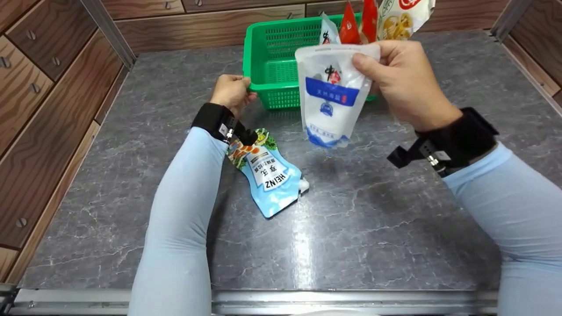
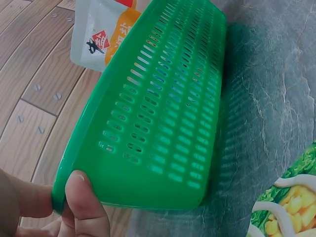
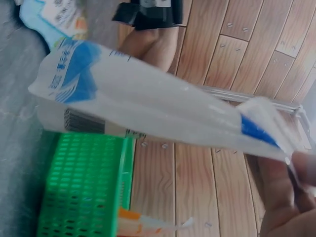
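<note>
My right hand (image 1: 406,81) pinches the top right corner of a white and blue salt bag (image 1: 327,116), which hangs upright in front of the basket's near side. In the right wrist view the bag (image 3: 163,106) stretches across the middle, thumb and fingers at its top edge. My left hand (image 1: 232,92) grips the front left corner of a green plastic basket (image 1: 281,95). The left wrist view shows its thumb (image 2: 84,197) outside the rim. Below the left wrist, a light blue Heinz salad dressing pouch (image 1: 274,180) lies flat with its white cap toward the right.
Several packets stand in the basket's right part: a pale packet (image 1: 328,30), red packets (image 1: 350,26) and a taller cream packet (image 1: 401,22). Wood-patterned panels (image 1: 210,26) border the grey marbled table (image 1: 373,237) at the back and sides. A metal rail (image 1: 351,296) runs along the front.
</note>
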`<state>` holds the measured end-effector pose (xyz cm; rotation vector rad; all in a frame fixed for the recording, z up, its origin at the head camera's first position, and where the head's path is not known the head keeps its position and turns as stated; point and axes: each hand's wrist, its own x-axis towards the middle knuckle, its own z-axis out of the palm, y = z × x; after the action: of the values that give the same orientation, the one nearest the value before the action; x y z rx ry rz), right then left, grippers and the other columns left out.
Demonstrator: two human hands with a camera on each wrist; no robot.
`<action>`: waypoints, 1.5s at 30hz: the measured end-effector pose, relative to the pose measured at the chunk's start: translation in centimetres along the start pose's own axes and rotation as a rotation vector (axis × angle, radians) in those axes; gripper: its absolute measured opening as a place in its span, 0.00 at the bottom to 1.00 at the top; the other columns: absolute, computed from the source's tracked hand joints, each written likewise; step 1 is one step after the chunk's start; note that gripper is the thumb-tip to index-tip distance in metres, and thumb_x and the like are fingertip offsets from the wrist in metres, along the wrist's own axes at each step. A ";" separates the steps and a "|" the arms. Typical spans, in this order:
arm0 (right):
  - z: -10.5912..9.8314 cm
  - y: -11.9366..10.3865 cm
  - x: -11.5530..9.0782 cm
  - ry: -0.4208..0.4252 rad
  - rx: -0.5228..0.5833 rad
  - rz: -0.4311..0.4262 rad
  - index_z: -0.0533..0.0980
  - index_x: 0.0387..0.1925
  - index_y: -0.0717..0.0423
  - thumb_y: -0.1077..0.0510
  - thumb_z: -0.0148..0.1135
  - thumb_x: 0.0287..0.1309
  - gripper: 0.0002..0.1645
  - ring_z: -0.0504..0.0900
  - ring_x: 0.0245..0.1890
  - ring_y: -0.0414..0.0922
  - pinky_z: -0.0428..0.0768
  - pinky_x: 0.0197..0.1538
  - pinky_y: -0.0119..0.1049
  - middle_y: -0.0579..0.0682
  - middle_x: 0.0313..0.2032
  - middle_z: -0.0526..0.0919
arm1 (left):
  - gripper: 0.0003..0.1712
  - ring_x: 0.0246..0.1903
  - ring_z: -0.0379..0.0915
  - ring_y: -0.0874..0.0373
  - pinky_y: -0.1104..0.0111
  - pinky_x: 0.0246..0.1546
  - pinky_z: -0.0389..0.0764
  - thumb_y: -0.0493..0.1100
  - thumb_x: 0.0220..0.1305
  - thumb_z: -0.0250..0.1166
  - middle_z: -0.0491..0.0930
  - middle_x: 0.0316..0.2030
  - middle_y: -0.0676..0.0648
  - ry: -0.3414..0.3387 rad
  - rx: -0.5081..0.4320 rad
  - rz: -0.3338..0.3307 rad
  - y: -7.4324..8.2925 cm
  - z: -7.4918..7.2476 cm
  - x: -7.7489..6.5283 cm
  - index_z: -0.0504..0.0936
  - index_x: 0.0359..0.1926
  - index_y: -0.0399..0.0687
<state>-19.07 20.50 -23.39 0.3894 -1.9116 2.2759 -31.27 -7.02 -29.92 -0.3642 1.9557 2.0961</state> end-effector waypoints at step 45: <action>4.1 0.0 11.0 0.271 -0.248 0.188 0.64 0.59 0.51 0.54 0.53 0.61 0.25 0.74 0.52 0.45 0.75 0.51 0.31 0.51 0.51 0.71 | 0.18 0.17 0.71 0.58 0.73 0.17 0.70 0.39 0.67 0.50 0.72 0.29 0.42 -0.037 0.052 0.003 -0.3 0.3 -0.4 0.70 0.55 0.34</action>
<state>-29.16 15.83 -19.53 -0.1280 -2.1216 2.0297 -30.85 -6.72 -30.02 -0.3094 1.9864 2.0347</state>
